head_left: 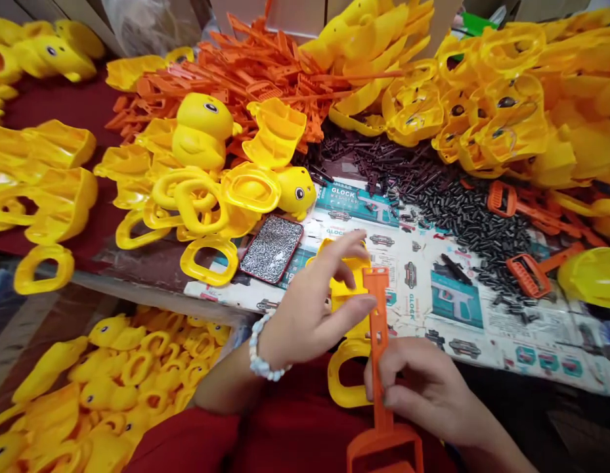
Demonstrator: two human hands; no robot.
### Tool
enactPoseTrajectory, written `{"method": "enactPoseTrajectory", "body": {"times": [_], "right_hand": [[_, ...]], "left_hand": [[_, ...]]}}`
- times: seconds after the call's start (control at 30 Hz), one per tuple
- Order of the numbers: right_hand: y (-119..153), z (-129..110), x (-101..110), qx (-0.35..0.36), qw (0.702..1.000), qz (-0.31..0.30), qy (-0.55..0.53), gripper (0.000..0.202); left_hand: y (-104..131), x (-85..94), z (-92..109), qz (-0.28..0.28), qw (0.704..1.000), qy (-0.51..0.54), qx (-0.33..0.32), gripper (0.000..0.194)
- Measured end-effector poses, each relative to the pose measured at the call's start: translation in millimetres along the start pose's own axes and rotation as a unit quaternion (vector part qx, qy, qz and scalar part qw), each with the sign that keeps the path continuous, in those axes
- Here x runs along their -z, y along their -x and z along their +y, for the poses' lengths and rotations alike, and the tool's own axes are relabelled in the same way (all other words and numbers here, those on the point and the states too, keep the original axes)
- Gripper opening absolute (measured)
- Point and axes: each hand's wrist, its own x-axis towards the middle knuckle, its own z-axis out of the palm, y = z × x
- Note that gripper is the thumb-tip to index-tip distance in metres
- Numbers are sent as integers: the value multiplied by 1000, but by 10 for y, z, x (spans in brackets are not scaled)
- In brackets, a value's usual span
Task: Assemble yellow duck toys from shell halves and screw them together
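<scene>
An orange plastic strip with a frame-shaped end point(380, 315) stands nearly upright in front of me. My right hand point(423, 384) pinches it around its lower middle. Fingers apart, my left hand point(317, 305) hovers just left of the strip's upper end; whether the thumb touches it I cannot tell. Behind both hands a yellow plastic shell half with a loop handle point(345, 374) lies at the table edge, partly covered by them. A beaded bracelet point(262, 348) circles my left wrist.
A tray of small metal screws point(272, 248) lies left of centre. Black cylindrical pieces point(486, 226) spread at right. Orange strips point(236, 79) are heaped behind, with yellow shells point(506, 105) piled back right. Yellow duck-shaped toys point(117, 387) fill the space below left. Printed cardboard point(413, 315) covers the tabletop.
</scene>
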Motion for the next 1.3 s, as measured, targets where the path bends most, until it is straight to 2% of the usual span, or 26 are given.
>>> {"method": "enactPoseTrajectory", "body": {"times": [0.03,0.07,0.1,0.17,0.2,0.23,0.3,0.47,0.6,0.67,0.73,0.83,0.9,0.93,0.97,1.0,1.1,1.13,1.17,1.3], "right_hand": [[7,-15,-33,-18,999,-4,32,22],[17,-29,-74,-28,996,9,89,19],[27,-40,-121,-30,984,40,171,22],[43,-46,-210,-12,929,108,353,32],[45,-37,-242,0,897,126,424,35],[43,-20,-260,4,873,127,471,37],[26,33,-245,-9,853,107,512,41],[-68,174,-72,-10,843,105,528,41],[-129,235,-25,-19,828,103,551,42],[-127,233,-10,-29,832,93,546,43],[-108,199,32,-39,860,86,502,42],[-86,115,103,-83,924,95,360,38],[-97,81,91,-100,941,106,304,36],[-111,79,57,-90,937,112,319,36],[-129,87,6,-71,920,122,366,37],[-148,102,-56,-51,888,134,437,38],[-189,147,-236,-24,766,147,625,42],[-192,151,-274,-29,749,143,646,42],[-188,147,-296,-35,754,135,642,41],[-123,96,-295,-37,830,151,536,29]], "left_hand": [[2,-43,-25,-25,1000,11,8,40],[14,-81,-49,-22,1000,13,9,33],[35,-111,-72,13,1000,2,9,25],[86,-142,-125,108,993,-56,11,17],[105,-142,-159,135,986,-92,12,18],[113,-133,-201,146,981,-124,13,22],[94,-103,-304,133,976,-171,10,29],[-41,-124,-546,41,978,-204,-13,33],[-74,-226,-630,46,972,-230,-16,34],[-69,-259,-651,60,969,-241,-12,34],[-60,-282,-662,71,967,-245,-6,35],[-42,-320,-663,76,967,-241,-11,36],[-23,-354,-653,75,968,-238,-19,36],[-13,-369,-647,76,968,-236,-22,36],[-4,-381,-638,75,969,-234,-24,36],[2,-387,-629,75,969,-232,-26,36],[-23,-359,-601,64,972,-226,-25,33],[-49,-337,-595,51,973,-226,-18,31],[-84,-311,-592,34,973,-229,-6,29],[-248,-224,-607,-75,966,-238,70,22]]}}
